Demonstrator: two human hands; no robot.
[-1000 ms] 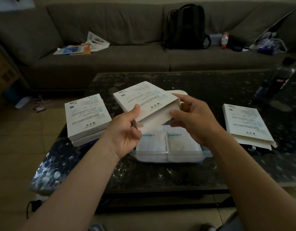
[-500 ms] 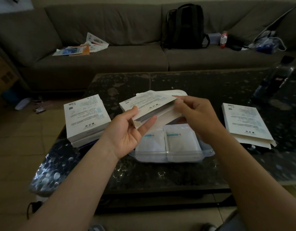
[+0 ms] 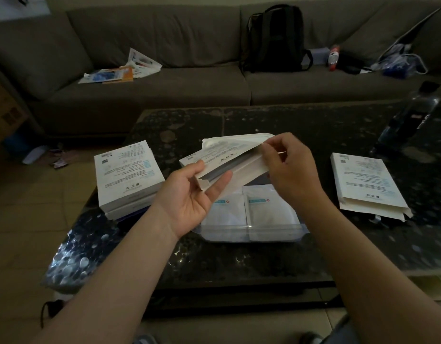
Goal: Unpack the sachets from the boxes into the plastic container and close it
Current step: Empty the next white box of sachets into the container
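Change: the held box [image 3: 229, 165] lies flatter than a second ago, with its open end turned toward the camera. The right hand [image 3: 289, 170] has gone from the lower edge up to the upper right corner.
Left hand [image 3: 189, 197]: palm up, thumb on the top panel and fingers beneath, gripping the near left corner of the held box.
Right hand: fingers curled, pinching the upper right edge of the held box between thumb and fingertips.
Held box: in the air above the plastic container [image 3: 251, 235] and apart from it. It is tilted, and a dark gap shows in its mouth.
Plastic container: open, clear-walled, on the table [image 3: 264, 264] directly below both hands.
Sachets [image 3: 269, 209]: two white ones lie flat side by side inside the plastic container, with blue marks near their far edges.
Bubbled plastic sheet [image 3: 70, 259]: draped over the near left corner of the table.
Stacked boxes [image 3: 127, 170]: two closed white boxes, one on the other, left of the plastic container.
Opened box [image 3: 366, 184]: flat on the table well to the right, its near flap loose.
Lid [image 3: 234, 139]: a white piece with rounded corners behind the held box, probably the container's lid. It is mostly hidden.
Dark bottle [image 3: 408, 120]: far right on the table.
Sofa [image 3: 177, 95]: beyond the table, with papers [image 3: 110, 75] on the left seat and a black backpack [image 3: 276, 38] upright against the backrest.
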